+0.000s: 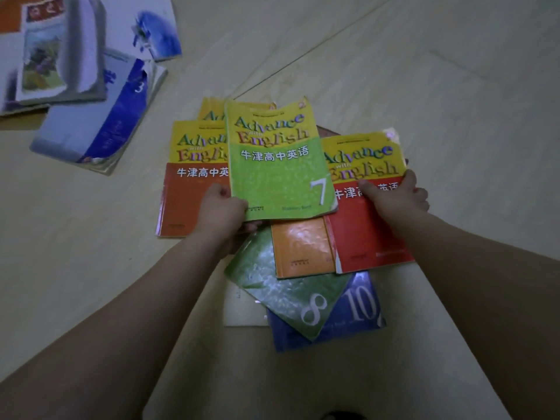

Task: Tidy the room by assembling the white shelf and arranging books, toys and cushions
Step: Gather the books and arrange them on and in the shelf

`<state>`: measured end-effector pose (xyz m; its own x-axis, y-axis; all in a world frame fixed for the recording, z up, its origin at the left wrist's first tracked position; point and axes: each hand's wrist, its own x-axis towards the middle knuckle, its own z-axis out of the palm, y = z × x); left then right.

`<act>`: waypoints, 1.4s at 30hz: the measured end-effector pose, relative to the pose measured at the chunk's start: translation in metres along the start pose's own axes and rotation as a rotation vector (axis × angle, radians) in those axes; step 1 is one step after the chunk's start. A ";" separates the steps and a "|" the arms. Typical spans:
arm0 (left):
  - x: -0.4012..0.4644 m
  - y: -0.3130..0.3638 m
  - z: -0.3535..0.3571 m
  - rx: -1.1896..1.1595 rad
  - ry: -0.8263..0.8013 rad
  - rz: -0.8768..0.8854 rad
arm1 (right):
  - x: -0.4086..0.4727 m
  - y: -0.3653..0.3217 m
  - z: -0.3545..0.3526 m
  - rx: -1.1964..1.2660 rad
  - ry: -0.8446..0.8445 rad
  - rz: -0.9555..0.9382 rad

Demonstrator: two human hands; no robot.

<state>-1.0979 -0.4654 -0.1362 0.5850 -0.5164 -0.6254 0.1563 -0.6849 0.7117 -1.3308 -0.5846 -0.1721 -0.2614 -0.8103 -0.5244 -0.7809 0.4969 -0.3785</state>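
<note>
Several "Advance with English" textbooks lie in a loose heap on the pale floor. My left hand (222,212) grips the lower left corner of the green book marked 7 (278,165), which is raised above the rest. My right hand (394,197) holds the red-covered book (368,225) with the thumb across its cover. An orange-red book (188,195) lies flat to the left. Under the two held books lie an orange book (303,248), a green book marked 8 (281,286) and a blue book marked 10 (354,310).
A second pile of books (88,122), blue and grey, lies at the upper left, with a blurred illustrated book (54,56) and a white-blue book (151,28) behind it. A white sheet (242,310) lies under the near heap. Bare floor (454,86) extends to the right.
</note>
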 end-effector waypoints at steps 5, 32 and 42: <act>-0.041 0.007 0.025 -0.285 -0.125 -0.017 | 0.015 0.007 -0.012 0.460 -0.216 0.160; 0.036 -0.045 -0.054 0.616 0.276 -0.123 | -0.024 -0.040 0.048 -0.084 -0.199 -0.071; 0.065 -0.042 -0.100 0.387 0.275 -0.051 | -0.033 -0.044 0.058 0.063 -0.160 0.023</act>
<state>-0.9868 -0.4185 -0.1743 0.7812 -0.3576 -0.5118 -0.0870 -0.8741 0.4779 -1.2546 -0.5618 -0.1823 -0.1816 -0.7410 -0.6465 -0.7371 0.5377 -0.4093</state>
